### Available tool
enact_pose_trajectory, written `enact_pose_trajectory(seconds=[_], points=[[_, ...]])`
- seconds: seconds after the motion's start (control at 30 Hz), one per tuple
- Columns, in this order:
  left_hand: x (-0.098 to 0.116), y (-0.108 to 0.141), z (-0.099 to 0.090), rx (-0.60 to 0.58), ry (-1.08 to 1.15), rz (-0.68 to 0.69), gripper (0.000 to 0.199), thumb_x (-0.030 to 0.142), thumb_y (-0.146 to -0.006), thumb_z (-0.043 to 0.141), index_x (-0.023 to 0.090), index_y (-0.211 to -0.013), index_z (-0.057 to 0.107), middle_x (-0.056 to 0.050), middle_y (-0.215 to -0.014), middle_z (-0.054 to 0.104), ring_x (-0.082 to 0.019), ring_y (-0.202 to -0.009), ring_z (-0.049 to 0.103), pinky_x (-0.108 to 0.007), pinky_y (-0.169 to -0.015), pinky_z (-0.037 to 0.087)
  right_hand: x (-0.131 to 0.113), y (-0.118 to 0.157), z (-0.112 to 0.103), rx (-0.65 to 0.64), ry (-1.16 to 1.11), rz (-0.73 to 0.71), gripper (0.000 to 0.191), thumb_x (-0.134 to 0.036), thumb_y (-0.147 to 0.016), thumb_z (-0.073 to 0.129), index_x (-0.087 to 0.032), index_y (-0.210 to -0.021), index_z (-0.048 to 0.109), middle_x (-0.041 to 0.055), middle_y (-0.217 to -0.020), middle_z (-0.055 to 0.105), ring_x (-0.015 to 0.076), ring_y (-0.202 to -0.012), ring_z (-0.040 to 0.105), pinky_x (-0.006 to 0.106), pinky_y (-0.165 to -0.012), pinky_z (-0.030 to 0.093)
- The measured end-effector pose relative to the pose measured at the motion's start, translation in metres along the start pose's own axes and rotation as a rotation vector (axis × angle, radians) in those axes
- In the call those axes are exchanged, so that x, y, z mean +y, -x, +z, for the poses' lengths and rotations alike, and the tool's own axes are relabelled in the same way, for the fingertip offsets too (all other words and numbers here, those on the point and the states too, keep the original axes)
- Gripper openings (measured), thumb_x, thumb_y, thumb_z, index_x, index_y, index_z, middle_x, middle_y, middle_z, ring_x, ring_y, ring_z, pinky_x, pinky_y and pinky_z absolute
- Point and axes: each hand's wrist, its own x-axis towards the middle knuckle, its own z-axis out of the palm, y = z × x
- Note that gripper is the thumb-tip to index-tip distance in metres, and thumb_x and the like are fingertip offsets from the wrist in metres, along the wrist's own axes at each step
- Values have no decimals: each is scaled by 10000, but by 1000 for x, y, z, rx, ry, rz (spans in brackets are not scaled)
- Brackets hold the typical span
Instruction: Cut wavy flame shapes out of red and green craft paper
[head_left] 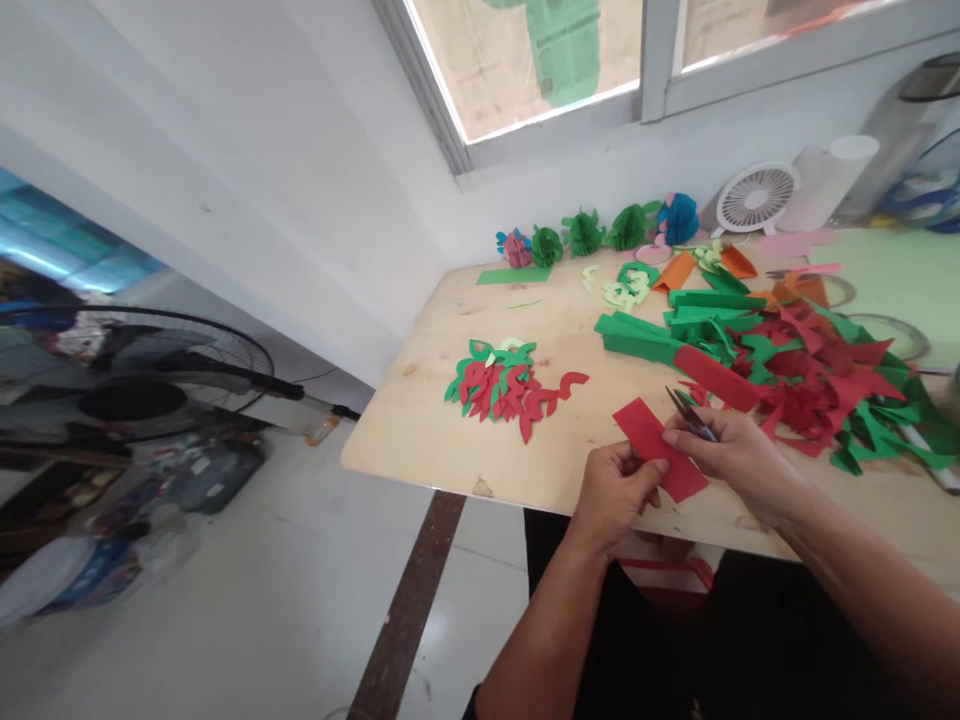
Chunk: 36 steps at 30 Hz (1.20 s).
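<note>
A red paper strip (639,425) lies slanted above the table's front edge, pinched at its lower left side between the thumb and fingers of my left hand (616,492). My right hand (731,455) is wrapped round a pair of scissors (691,416), their dark blades pointing up and left, and its thumb reaches the strip's right edge. Left of my hands is a pile of red and green cut paper shapes (499,388). On the right lies a larger heap of red paper scraps (817,375), mixed with green folded strips (637,337).
Green paper balls (584,233), a blue paper ball (679,218) and a small white fan (757,198) stand along the wall. The wooden table (420,400) ends at the left; a large black fan (135,400) stands beyond it.
</note>
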Motion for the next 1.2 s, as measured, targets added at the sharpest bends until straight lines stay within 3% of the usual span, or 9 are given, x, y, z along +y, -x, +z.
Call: enact_pose_trajectory(seconds=[0.23, 0.47, 0.73, 0.97, 1.2], points=[[7, -3, 2, 234, 212, 58, 226, 336, -651, 692, 123, -694, 633, -13, -538, 590, -86, -459, 495, -210, -454, 342, 6, 3, -2, -19, 91, 33, 245, -413, -739, 641, -169, -723, 632, -70, -490, 355, 82, -438, 290, 217, -413, 222], [5, 0, 3, 191, 186, 11, 199, 305, -625, 705, 118, -637, 637, -36, -552, 616, -93, -455, 501, -216, -444, 334, 7, 2, -4, -42, 28, 37, 254, -406, -703, 693, -179, -675, 583, -64, -516, 379, 79, -450, 297, 217, -420, 221], [12, 0, 10, 394, 428, 19, 230, 301, -590, 743, 123, -629, 602, -37, -568, 632, -104, -511, 550, -246, -573, 418, 9, 23, 10, 21, -373, 9, 303, -481, -862, 517, -188, -913, 576, -57, -549, 343, 98, -460, 256, 247, -410, 145], [15, 4, 25, 413, 602, 20, 210, 246, -563, 766, 122, -634, 613, -26, -620, 633, -114, -606, 585, -258, -659, 429, 14, 44, 29, -16, -475, 69, 298, -467, -889, 483, -195, -785, 550, -51, -539, 346, 99, -443, 223, 257, -406, 152], [22, 7, 36, 428, 638, 42, 178, 208, -557, 755, 117, -588, 605, -27, -598, 623, -117, -591, 590, -263, -660, 460, 10, 44, 40, -22, -532, 49, 463, -486, -883, 498, -178, -543, 430, -57, -485, 327, 78, -442, 237, 230, -400, 180]])
